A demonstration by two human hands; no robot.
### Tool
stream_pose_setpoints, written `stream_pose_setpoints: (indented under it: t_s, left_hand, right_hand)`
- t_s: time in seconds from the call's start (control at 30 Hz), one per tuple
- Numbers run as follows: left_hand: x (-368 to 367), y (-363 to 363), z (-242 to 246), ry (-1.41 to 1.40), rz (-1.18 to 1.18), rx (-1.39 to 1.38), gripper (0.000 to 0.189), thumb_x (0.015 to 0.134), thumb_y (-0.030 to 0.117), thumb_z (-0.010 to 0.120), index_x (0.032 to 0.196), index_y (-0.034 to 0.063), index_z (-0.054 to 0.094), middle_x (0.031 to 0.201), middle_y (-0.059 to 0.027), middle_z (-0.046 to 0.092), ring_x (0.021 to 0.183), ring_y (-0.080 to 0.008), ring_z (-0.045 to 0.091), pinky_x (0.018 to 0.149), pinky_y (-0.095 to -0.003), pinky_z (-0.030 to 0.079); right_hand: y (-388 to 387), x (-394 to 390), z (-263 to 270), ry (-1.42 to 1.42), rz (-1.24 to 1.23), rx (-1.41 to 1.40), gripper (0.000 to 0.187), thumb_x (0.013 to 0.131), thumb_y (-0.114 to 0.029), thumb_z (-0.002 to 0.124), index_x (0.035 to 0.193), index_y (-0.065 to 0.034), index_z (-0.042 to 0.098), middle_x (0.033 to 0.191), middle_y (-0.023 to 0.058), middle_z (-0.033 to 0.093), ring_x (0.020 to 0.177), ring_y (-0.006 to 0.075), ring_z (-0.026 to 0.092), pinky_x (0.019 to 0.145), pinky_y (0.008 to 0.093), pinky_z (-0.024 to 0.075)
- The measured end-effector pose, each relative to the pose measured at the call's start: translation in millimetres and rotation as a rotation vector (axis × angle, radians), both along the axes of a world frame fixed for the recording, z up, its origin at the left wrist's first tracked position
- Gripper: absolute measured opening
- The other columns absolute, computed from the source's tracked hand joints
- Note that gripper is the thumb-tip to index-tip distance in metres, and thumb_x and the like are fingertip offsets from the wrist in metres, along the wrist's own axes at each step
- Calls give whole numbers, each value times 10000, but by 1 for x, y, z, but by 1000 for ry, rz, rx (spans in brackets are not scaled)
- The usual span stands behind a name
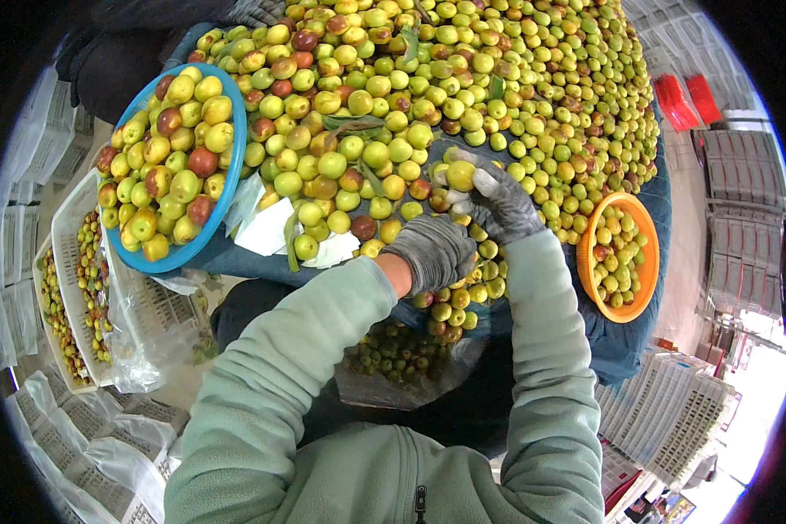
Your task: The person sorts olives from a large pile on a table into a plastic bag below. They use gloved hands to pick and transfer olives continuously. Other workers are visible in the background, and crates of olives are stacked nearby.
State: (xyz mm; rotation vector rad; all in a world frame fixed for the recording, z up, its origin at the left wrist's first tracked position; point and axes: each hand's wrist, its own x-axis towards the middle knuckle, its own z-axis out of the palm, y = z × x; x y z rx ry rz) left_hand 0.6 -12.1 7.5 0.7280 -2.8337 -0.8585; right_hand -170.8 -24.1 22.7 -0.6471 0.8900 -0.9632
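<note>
Green, yellow and reddish jujube fruits cover the blue cloth-topped table. My right hand, in a grey glove with pale fingertips, holds a yellow-green jujube between thumb and fingers. My left hand, in a striped grey knit glove, lies just below it with its back up; its fingers are hidden, so whether it holds a fruit cannot be seen. More jujubes spill over the table's near edge below my left hand. Leaves lie among the fruit.
A blue basin of jujubes stands at the left, an orange basket of them at the right. White papers lie near the edge. White crates with fruit stand at lower left. Another person's gloved hand is at the top.
</note>
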Motion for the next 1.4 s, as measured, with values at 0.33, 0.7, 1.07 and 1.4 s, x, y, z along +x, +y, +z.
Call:
stream_pose_setpoints:
  t_s: [0.33, 0.7, 1.07, 1.4]
  left_hand:
    - [4, -17, -1, 31, 431, -178, 373, 842, 354, 590, 1128, 118, 638, 1165, -104, 605, 1105, -308, 552, 957, -450, 426]
    - [6, -20, 4, -242, 352, -87, 470, 830, 436, 627, 1212, 162, 604, 1220, -70, 571, 1141, -291, 528, 990, -471, 380]
    - [6, -22, 3, -242, 379, -89, 564, 816, 439, 649, 1276, 117, 586, 1312, -106, 528, 1186, -292, 510, 1027, -461, 349]
    - [7, -19, -10, -121, 417, -174, 555, 805, 425, 661, 1248, 97, 599, 1259, -110, 551, 1176, -297, 518, 1027, -461, 373]
  right_hand:
    - [79, -88, -3, -828, -475, -62, 423, 899, -278, 630, 1209, -19, 508, 1028, 181, 594, 704, 208, 544, 530, 272, 458]
    - [22, -188, -20, 1591, -590, -54, 459, 889, -371, 605, 1238, -73, 580, 1078, 181, 673, 1018, 325, 645, 883, 422, 512]
    - [-40, -122, -39, 1782, -206, 170, 383, 881, -385, 621, 1171, -136, 620, 1118, 188, 663, 1030, 349, 641, 889, 432, 510]
    - [-71, -101, -24, 1929, 82, 176, 493, 909, -348, 599, 1347, -147, 499, 1313, 187, 556, 1220, 319, 551, 1011, 421, 464]
